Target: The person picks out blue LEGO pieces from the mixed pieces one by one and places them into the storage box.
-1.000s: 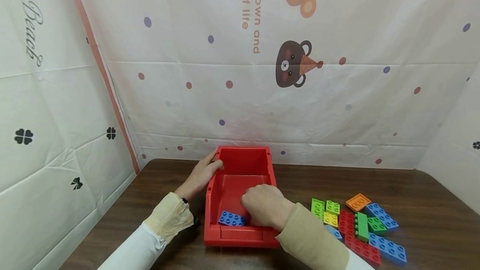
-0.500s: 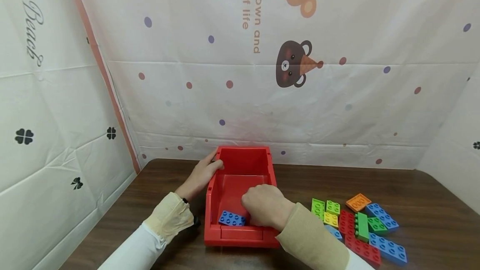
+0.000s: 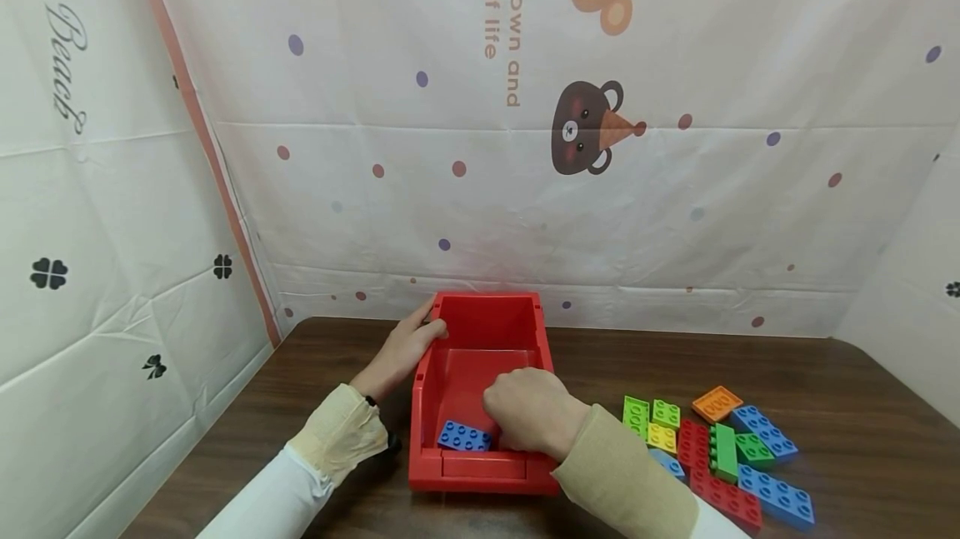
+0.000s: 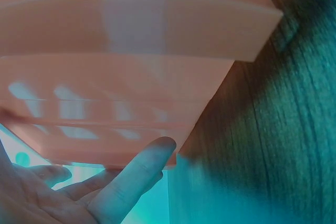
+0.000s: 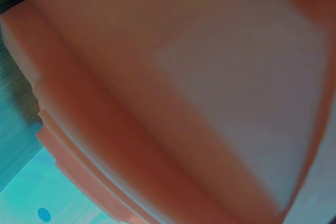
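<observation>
The blue brick (image 3: 464,436) lies inside the red bin (image 3: 483,466), studs up, on the floor of the bin just behind its low near wall, toward the left side. The right hand (image 3: 534,412) is also inside, just beside this brick and close to the near right corner. Its fingers look folded under the knuckles, but their tips are hidden, and the right wrist view shows only bin wall, so I cannot tell whether they have hold of a brick. The left hand (image 3: 401,356) grips the bin's left wall near the far corner, thumb over the rim and fingers outside.

I judge that the step in hand is work at the floor of the bin by the right hand, while the left one probably steadies the bin. The next move seems to call for lifting the right hand straight up, so that it passes the near wall without pushing the brick, and for the left grip to remain firm.

To the right of the bin, a loose group of bricks (image 3: 723,453) in green, yellow, red, orange and blue lies on the brown worktop (image 3: 600,360). Behind is a printed sheet (image 3: 337,222).
</observation>
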{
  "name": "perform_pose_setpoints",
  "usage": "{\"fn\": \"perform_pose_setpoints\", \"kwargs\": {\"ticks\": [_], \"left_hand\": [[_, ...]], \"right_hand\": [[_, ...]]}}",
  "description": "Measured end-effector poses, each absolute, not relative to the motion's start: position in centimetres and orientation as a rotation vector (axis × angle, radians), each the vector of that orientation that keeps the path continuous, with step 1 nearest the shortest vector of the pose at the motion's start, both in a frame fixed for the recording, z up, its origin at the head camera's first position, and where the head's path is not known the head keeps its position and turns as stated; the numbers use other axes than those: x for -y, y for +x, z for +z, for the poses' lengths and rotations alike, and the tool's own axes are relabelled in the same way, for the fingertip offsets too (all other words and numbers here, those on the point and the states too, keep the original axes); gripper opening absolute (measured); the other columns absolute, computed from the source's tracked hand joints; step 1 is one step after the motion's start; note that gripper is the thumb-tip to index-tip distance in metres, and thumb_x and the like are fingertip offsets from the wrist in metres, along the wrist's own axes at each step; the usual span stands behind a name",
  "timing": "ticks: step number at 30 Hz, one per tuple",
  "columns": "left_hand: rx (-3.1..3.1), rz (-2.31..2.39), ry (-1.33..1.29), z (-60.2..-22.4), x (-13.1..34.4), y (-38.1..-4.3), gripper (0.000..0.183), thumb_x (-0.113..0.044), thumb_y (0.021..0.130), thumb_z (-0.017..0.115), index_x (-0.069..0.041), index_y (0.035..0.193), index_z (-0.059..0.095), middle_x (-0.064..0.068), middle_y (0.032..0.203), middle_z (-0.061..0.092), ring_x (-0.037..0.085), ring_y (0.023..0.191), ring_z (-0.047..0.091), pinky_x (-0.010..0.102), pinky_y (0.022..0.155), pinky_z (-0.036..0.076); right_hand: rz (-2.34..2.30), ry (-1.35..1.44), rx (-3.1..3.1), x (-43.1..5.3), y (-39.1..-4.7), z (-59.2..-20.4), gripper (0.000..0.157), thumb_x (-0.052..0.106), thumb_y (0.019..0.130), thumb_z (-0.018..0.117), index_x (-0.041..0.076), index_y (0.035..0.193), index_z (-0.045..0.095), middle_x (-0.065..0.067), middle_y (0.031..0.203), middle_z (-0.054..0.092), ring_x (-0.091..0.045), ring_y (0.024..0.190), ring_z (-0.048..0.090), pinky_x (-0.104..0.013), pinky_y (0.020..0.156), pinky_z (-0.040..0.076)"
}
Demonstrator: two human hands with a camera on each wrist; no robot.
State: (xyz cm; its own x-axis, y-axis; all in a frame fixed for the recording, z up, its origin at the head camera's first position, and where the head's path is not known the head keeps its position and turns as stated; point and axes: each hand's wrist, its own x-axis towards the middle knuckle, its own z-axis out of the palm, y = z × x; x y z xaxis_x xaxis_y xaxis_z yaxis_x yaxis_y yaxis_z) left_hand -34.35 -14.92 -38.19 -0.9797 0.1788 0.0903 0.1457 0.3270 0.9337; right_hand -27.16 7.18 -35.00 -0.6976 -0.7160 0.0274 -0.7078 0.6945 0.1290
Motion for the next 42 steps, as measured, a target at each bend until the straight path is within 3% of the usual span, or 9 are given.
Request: {"fn": "perform_pose_setpoints", "kwargs": {"ticks": [20,35,42], "left_hand": [[-2.553,1.768,0.303,-38.23,14.91,-34.38,0.070,-0.024,0.104,0.050,-0.018,0.170,0.026,0.028,0.104,0.069,0.044,0.078,0.073,0.047,0.078,0.065],[-2.560,1.761,0.315,-38.05,14.97,-34.15,0.072,-0.025,0.103,0.050,-0.018,0.170,0.026,0.024,0.099,0.069,0.041,0.075,0.073,0.045,0.077,0.065],[-2.558,1.761,0.319,-37.90,14.96,-34.09,0.072,-0.026,0.104,0.050,-0.017,0.170,0.025,0.024,0.093,0.068,0.036,0.069,0.072,0.044,0.076,0.065]], "right_hand": [[-0.118,1.236,2.813,-7.32,-27.38,-34.98,0.016,0.026,0.080,0.092,0.017,0.086,0.080,0.008,0.065,0.062,-0.007,0.056,0.050,-0.023,0.062,0.057],[0.008,1.239,2.855,-7.46,-27.16,-34.53,0.023,0.024,0.075,0.096,0.015,0.090,0.081,0.008,0.065,0.061,-0.006,0.057,0.051,-0.021,0.062,0.056],[0.101,1.242,2.891,-7.42,-27.22,-34.40,0.028,0.022,0.076,0.095,0.015,0.100,0.082,0.010,0.071,0.064,-0.005,0.062,0.054,-0.022,0.066,0.058]]}}
